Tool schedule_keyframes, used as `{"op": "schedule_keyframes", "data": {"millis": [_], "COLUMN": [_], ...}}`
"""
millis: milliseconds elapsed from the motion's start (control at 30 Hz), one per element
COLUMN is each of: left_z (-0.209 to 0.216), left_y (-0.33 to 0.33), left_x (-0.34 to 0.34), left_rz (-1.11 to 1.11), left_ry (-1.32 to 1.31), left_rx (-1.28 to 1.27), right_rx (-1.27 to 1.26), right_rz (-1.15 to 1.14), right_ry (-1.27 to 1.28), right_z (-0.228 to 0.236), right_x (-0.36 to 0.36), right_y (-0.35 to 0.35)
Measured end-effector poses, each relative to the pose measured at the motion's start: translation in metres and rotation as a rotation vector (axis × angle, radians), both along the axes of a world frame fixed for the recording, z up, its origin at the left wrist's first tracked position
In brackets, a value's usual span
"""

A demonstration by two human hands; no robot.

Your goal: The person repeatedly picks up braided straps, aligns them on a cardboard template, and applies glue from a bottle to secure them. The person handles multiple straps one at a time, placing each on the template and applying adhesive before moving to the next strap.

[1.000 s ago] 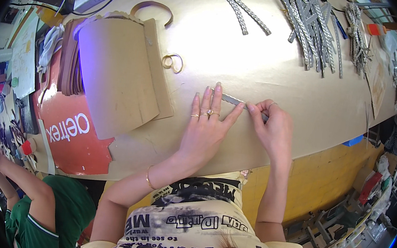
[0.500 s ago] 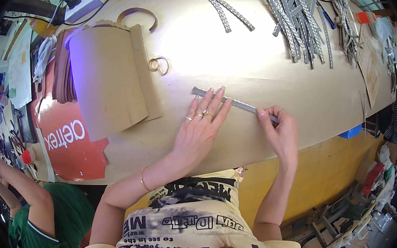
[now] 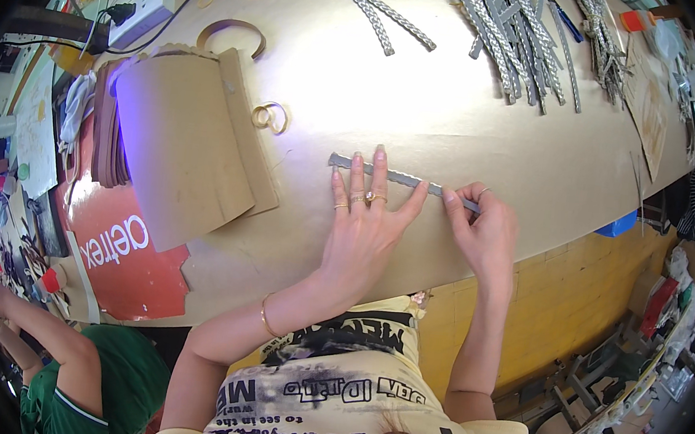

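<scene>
A narrow grey braided strip [image 3: 406, 180] lies flat across the tan paper-covered table [image 3: 428, 98]. My left hand [image 3: 364, 223] rests palm down on it, fingers spread, the fingertips pressing the strip's left part. My right hand [image 3: 481, 231] pinches the strip's right end between thumb and fingers. Rings show on several left fingers, and a thin bracelet circles the left wrist.
A stack of brown cardboard sheets [image 3: 177, 144] lies to the left, with gold rings [image 3: 270, 116] beside it. Several grey braided strips [image 3: 511, 31] lie at the far edge. A power strip [image 3: 140, 13] sits far left. Another person in green [image 3: 69, 366] works at lower left.
The strip now lies stretched out longer to the left under my left fingers. My right hand has slid right along it to its end.
</scene>
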State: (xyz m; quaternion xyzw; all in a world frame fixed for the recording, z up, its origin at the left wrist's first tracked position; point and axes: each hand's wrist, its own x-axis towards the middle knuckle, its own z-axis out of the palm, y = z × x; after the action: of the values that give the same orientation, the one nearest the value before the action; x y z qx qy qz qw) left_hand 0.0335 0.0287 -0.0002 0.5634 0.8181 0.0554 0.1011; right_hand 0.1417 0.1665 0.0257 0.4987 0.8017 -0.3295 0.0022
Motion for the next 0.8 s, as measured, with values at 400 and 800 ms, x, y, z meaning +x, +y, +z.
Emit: {"op": "schedule_keyframes", "data": {"millis": [400,800], "left_z": [-0.003,-0.001], "left_y": [0.01,0.012], "left_x": [0.01,0.011], "left_rz": [-0.172,-0.176], "left_ry": [-0.044,-0.085], "left_rx": [0.029,0.007], "right_rx": [-0.115,-0.045], "right_rz": [-0.33,-0.25], "right_ry": [0.327,0.327], "right_z": [-0.005,-0.01], "right_x": [0.027,0.03], "right_y": [-0.002,-0.003]}}
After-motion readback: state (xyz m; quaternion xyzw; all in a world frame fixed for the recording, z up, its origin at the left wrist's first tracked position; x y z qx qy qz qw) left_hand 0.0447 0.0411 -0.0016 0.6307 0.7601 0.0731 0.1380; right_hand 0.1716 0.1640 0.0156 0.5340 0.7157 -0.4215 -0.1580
